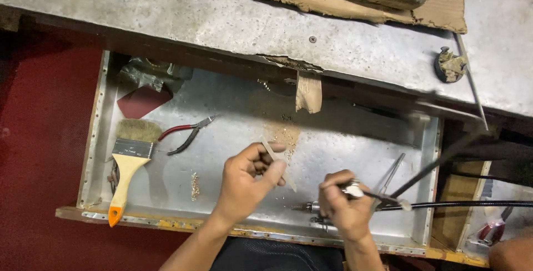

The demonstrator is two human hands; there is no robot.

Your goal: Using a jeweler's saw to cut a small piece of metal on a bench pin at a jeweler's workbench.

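**Small metal piece held over a bench tray as a corded tool comes in**

A person's left hand (248, 178) holds a thin, pale metal strip (276, 160) above a shallow metal tray (233, 115) slung under the worn tabletop (222, 21), fingers clamped on it near its upper end so the rest stands free. The right hand (345, 207) is closed around a slim handpiece (355, 190) on a black flexible cable (461, 204), its tip aimed toward the strip. Working over the tray seems meant to catch filings; a dusty heap (284, 133) lies there. Red-handled pliers (186, 133) and a wooden-handled paintbrush (129, 163) rest at the left, within reach.
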